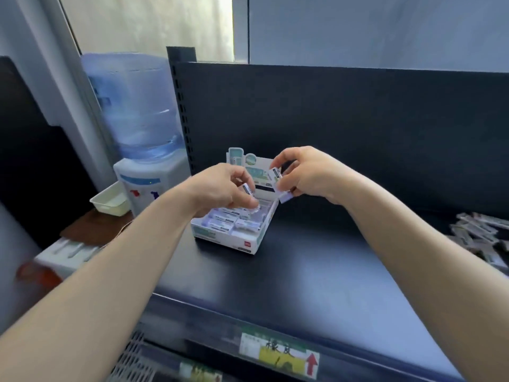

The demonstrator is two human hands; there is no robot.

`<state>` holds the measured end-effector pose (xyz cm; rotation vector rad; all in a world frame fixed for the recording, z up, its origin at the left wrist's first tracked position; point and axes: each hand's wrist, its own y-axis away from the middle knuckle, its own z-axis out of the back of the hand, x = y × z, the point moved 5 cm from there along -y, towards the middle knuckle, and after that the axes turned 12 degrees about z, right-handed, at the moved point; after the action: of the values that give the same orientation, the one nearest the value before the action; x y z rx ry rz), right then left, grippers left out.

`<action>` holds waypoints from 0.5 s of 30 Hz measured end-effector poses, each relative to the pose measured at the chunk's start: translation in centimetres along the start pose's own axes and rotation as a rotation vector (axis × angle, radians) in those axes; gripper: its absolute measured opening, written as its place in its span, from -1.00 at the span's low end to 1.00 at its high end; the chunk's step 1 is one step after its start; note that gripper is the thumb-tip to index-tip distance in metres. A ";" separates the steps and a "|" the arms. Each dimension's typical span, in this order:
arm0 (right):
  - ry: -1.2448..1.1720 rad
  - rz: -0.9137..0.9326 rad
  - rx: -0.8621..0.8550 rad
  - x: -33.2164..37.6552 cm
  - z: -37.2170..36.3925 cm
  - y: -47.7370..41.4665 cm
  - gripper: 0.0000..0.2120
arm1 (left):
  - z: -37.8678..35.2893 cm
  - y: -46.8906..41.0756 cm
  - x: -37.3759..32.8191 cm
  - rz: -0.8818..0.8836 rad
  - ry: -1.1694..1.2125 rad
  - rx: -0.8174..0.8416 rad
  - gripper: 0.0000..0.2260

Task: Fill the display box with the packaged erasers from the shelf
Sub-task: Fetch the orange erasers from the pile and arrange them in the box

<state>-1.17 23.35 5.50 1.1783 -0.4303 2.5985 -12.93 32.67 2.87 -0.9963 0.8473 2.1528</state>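
Observation:
A white and teal display box (242, 245) stands on the dark shelf (316, 271), its lid flap raised at the back. Several packaged erasers (224, 223) lie in rows inside it. My left hand (217, 188) hovers over the box and pinches a packaged eraser (248, 188) between its fingertips. My right hand (305, 172) is just right of the box's back corner and holds packaged erasers (276, 173), with another (285, 197) under its fingers. A loose pile of packaged erasers (480, 238) lies at the shelf's right edge.
A water dispenser with a blue bottle (135, 106) stands to the left of the shelf, with a cream tray (108, 201) beside it. The shelf's dark back panel (358, 133) rises behind the box. A price label (278, 354) sits on the shelf's front rail.

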 end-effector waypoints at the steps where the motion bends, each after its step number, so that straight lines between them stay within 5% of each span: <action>1: 0.043 0.005 0.019 0.2 -0.9 -0.6 -0.72 | 0.2 0.0 0.8 0.007 -0.002 0.000 -0.81; 15: 0.361 -0.045 0.241 -0.3 -6.5 -2.3 -0.83 | -0.6 -1.1 4.8 -0.079 -0.279 0.048 -0.93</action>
<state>-4.61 27.84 1.55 0.7412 -0.0165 2.7993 -14.42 34.12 -1.58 -0.6725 0.7090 2.1300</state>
